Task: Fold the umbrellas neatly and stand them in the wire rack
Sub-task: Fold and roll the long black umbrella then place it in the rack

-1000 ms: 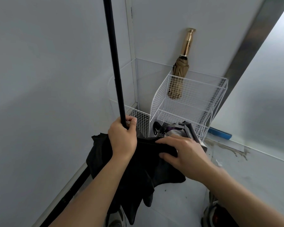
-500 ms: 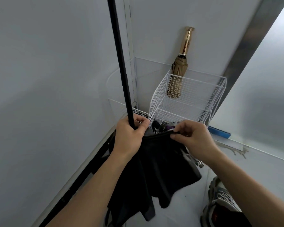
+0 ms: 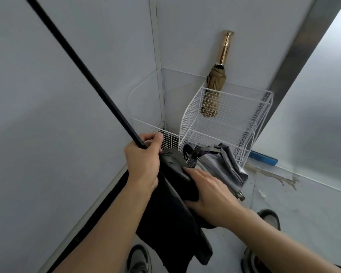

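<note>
My left hand [image 3: 144, 160] grips the black umbrella's shaft [image 3: 83, 71], which now slants up toward the top left. Its black canopy [image 3: 177, 217] hangs loose below both hands. My right hand [image 3: 211, 192] lies over the canopy fabric and wraps round it from the right. A folded tan umbrella with a gold handle [image 3: 215, 85] stands in the white wire rack [image 3: 234, 119] in the corner. A grey folded umbrella [image 3: 220, 164] lies on the floor in front of the rack.
White walls close in on the left and behind the rack. A lower white wire basket [image 3: 146, 127] fills the corner on the left. A blue strip [image 3: 263, 157] lies by the right wall. My shoes [image 3: 140, 259] stand on the pale floor.
The shaft has tipped from nearly upright to a steep slant leftward. My right hand has gone from pinching the canopy edge to lying over and around the gathered fabric.
</note>
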`<move>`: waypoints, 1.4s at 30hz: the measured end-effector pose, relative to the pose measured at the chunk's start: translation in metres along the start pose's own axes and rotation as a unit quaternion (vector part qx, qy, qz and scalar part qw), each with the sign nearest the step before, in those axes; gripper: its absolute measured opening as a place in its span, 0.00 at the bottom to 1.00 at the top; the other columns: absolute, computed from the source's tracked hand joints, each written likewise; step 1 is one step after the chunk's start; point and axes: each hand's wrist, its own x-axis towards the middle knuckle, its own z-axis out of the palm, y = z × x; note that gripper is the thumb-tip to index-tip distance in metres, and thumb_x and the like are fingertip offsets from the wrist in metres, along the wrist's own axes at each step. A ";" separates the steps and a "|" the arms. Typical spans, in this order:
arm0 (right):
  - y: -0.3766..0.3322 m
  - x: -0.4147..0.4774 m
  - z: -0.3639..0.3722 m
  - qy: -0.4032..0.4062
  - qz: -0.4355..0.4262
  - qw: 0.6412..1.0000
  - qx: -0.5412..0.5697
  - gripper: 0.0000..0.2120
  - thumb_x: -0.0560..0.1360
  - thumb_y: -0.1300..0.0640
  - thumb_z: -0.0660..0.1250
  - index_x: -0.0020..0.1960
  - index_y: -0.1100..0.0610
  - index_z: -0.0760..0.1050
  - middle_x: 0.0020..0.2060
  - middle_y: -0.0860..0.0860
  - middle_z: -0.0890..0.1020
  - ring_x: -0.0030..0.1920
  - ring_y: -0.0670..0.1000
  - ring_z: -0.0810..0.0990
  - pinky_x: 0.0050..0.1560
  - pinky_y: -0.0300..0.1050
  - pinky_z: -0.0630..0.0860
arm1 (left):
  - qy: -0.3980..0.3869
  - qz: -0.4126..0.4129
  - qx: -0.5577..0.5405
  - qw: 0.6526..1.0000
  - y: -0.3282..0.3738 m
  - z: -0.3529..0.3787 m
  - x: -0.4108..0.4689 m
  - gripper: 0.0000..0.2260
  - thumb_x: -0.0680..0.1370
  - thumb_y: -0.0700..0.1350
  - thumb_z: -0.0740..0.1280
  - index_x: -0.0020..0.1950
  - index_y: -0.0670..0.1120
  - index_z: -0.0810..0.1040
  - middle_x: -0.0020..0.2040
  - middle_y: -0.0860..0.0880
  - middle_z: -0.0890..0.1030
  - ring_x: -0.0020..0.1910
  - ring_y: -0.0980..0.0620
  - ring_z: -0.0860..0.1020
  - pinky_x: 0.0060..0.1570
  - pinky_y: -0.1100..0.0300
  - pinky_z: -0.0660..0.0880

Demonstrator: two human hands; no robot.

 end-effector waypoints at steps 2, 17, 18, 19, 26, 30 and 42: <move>0.007 0.008 -0.001 -0.075 0.040 0.994 0.066 0.32 0.65 0.42 0.74 0.67 0.44 0.70 0.58 0.46 0.80 0.58 0.50 0.79 0.59 0.51 0.76 | -0.026 -0.017 -0.046 0.998 0.008 0.000 -0.007 0.07 0.75 0.37 0.72 0.38 0.44 0.80 0.30 0.49 0.74 0.27 0.57 0.72 0.31 0.67 0.73; 0.010 0.009 -0.045 -0.216 0.054 0.903 0.369 0.12 0.78 0.60 0.68 0.57 0.52 0.68 0.53 0.46 0.79 0.36 0.29 0.76 0.50 0.25 0.72 | -0.233 -0.037 -0.056 0.970 0.024 -0.008 -0.016 0.02 0.76 0.36 0.70 0.45 0.41 0.79 0.30 0.43 0.78 0.36 0.43 0.82 0.38 0.55 0.79; 0.011 0.009 -0.044 -0.193 0.040 0.902 0.383 0.13 0.77 0.59 0.70 0.60 0.53 0.71 0.53 0.47 0.80 0.40 0.33 0.78 0.49 0.25 0.72 | -0.202 -0.027 -0.033 0.978 0.020 -0.008 -0.013 0.03 0.76 0.35 0.69 0.43 0.41 0.78 0.30 0.43 0.78 0.34 0.44 0.81 0.37 0.54 0.79; 0.015 0.011 -0.042 -0.151 0.035 0.892 0.426 0.15 0.75 0.53 0.73 0.59 0.55 0.77 0.52 0.48 0.83 0.46 0.41 0.81 0.51 0.29 0.75 | -0.175 -0.016 -0.007 0.984 0.015 -0.009 -0.011 0.04 0.76 0.35 0.69 0.42 0.41 0.78 0.30 0.43 0.78 0.32 0.44 0.80 0.37 0.53 0.79; 0.025 0.004 -0.035 -0.039 -0.025 0.908 0.416 0.28 0.68 0.41 0.74 0.65 0.48 0.76 0.57 0.52 0.83 0.59 0.50 0.82 0.62 0.47 0.77 | -0.073 0.103 0.142 0.982 0.003 -0.019 0.007 0.05 0.76 0.39 0.70 0.41 0.46 0.79 0.31 0.48 0.80 0.33 0.51 0.80 0.40 0.57 0.79; 0.020 0.007 -0.023 0.134 -0.029 0.947 0.291 0.13 0.75 0.55 0.73 0.33 0.50 0.77 0.28 0.41 0.76 0.31 0.40 0.73 0.37 0.34 0.69 | -0.071 0.129 0.168 0.975 0.003 -0.020 0.008 0.05 0.77 0.40 0.70 0.41 0.46 0.79 0.32 0.47 0.79 0.30 0.53 0.77 0.34 0.63 0.75; 0.011 0.009 -0.035 0.222 0.004 0.895 0.386 0.22 0.80 0.55 0.66 0.34 0.69 0.70 0.27 0.53 0.68 0.28 0.48 0.67 0.29 0.37 0.64 | -0.121 0.110 0.166 0.972 0.002 -0.013 0.002 0.05 0.77 0.42 0.70 0.41 0.45 0.80 0.32 0.52 0.76 0.30 0.59 0.74 0.33 0.67 0.72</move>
